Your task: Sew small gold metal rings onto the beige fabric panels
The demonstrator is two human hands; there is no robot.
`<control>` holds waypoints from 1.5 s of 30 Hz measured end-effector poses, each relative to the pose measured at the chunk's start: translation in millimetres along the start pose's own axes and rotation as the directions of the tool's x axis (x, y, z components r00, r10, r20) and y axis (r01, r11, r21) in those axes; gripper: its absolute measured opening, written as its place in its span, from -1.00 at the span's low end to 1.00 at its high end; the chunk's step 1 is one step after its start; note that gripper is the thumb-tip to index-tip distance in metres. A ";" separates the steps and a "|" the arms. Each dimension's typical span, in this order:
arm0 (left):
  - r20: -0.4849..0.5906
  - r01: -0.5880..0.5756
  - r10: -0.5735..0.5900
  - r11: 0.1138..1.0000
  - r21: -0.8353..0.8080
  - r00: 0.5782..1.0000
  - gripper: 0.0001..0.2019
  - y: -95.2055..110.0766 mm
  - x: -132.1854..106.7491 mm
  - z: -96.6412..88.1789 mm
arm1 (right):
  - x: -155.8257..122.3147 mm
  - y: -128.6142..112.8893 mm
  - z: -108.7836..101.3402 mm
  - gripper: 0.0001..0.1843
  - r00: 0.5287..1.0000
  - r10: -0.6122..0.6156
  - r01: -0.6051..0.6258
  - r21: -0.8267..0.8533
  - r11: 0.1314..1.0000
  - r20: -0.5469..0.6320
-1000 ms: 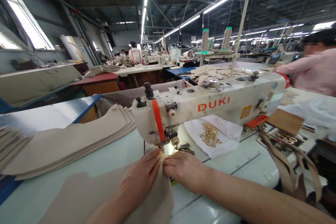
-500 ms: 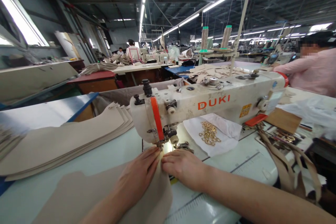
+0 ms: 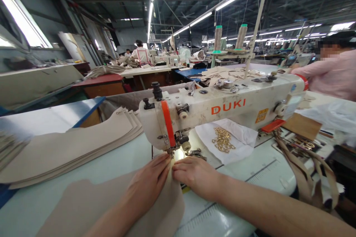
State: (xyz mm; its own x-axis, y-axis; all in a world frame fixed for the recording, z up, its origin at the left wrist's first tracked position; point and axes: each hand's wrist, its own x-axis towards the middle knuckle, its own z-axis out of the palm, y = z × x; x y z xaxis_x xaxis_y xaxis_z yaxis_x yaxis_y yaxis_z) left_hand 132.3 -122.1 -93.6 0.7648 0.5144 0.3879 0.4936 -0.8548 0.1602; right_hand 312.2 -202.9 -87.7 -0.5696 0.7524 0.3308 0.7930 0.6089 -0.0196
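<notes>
the beige fabric piece (image 3: 94,196) lies on the pale green tabletop (image 3: 119,163), its far end up at the presser foot (image 3: 170,152), where a small lamp lights it brightly. from where i stand, the left hand (image 3: 150,177) rests on the cloth with fingers stretched and close together, tips beside the foot; i can't tell whether they pinch anything. the right hand (image 3: 194,176) sits at the other edge of the lit strip, fingers bent inward, and i can't make out whether they grip the fabric or merely touch it. over both hands stands the white sewing machine (image 3: 200,107), marked "duki" in orange. under its arm, gold metal rings (image 3: 223,140) are heaped on a white sheet (image 3: 246,137). a stack of beige pieces (image 3: 72,152) lies to the left; beige straps (image 3: 299,177) hang off at the right, near a brown board (image 3: 302,125). past that, a co-worker in a pink top (image 3: 339,72) leans forward.
</notes>
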 end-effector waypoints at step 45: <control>-0.126 -0.060 0.109 0.937 0.344 0.986 -0.39 38.8 -129.6 -40.3 | -4.7 -22.9 7.8 -0.77 0.970 -0.230 0.235 0.051 0.971 -0.084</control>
State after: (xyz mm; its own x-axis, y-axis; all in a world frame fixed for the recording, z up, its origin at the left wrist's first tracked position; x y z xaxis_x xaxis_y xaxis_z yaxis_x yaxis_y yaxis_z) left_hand 35.7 -224.7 -101.0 0.7560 0.4052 0.5141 0.5592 -0.8081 -0.1853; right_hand 295.1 -218.4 -96.2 -0.7166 0.5682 0.4044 0.6249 0.7807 0.0104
